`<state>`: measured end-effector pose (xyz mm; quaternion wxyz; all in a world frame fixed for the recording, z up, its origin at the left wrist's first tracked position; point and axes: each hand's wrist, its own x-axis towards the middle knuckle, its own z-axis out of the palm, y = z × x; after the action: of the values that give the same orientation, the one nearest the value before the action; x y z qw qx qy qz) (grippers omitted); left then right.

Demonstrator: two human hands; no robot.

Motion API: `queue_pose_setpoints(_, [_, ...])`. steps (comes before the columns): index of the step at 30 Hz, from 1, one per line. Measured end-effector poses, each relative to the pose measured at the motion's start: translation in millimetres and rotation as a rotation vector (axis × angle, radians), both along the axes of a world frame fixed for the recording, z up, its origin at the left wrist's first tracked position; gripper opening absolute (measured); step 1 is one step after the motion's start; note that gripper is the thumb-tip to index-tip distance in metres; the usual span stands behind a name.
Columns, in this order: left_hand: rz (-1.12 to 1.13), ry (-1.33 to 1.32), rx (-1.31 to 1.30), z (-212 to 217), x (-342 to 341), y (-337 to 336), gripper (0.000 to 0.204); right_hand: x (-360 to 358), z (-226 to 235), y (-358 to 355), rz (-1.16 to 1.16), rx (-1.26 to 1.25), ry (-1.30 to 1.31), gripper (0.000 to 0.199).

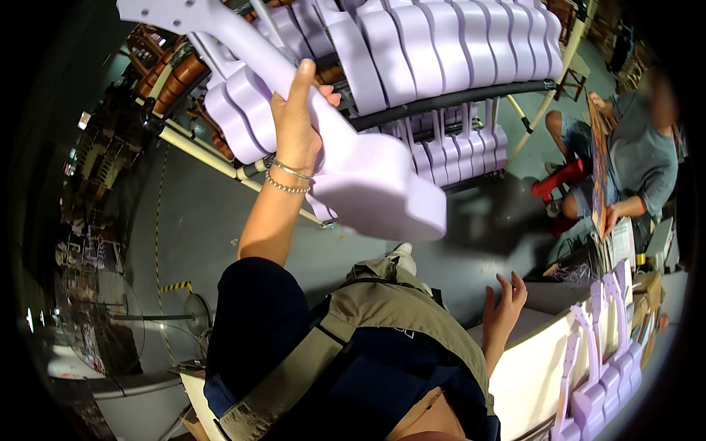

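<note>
My left hand (296, 125) is wrapped around the neck of a lilac ukulele (371, 180) with no strings visible on it. The ukulele hangs tilted, its headstock up at the far left and its rounded body lower toward the middle. A rack with a black padded rail (448, 101) stands just beyond, holding a row of matching lilac ukuleles (441, 48) side by side. My right hand (506, 305) is raised by my right side with fingers apart, holding nothing, close to a cream-coloured workbench panel (526, 367).
More lilac ukuleles (610, 389) stand at the lower right. A seated person (632, 147) at the right handles a flat board (597, 162). A fan (195, 316) stands at the left. Brown instrument bodies (173, 81) sit behind the rack's left end.
</note>
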<state>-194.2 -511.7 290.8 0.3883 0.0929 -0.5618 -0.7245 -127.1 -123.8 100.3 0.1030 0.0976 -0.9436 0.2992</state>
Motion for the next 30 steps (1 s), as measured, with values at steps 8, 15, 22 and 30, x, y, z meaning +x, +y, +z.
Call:
queue_pose_setpoints(8, [-0.042, 0.163, -0.066, 13, -2, -41, 0.021, -17, -18, -15, 0.136, -0.021, -0.020, 0.035])
queue_pose_setpoints(15, [-0.009, 0.213, -0.116, 58, -30, -74, 0.015, -33, -13, -16, 0.082, 0.035, -0.060, 0.035])
queue_pose_setpoints(22, [-0.039, 0.183, -0.206, 97, -71, -117, 0.014, -32, -17, -23, 0.052, 0.018, -0.107, 0.033])
queue_pose_setpoints(30, [-0.053, 0.176, -0.240, 99, -136, -175, 0.014, -35, -15, -30, 0.013, 0.057, -0.086, 0.032])
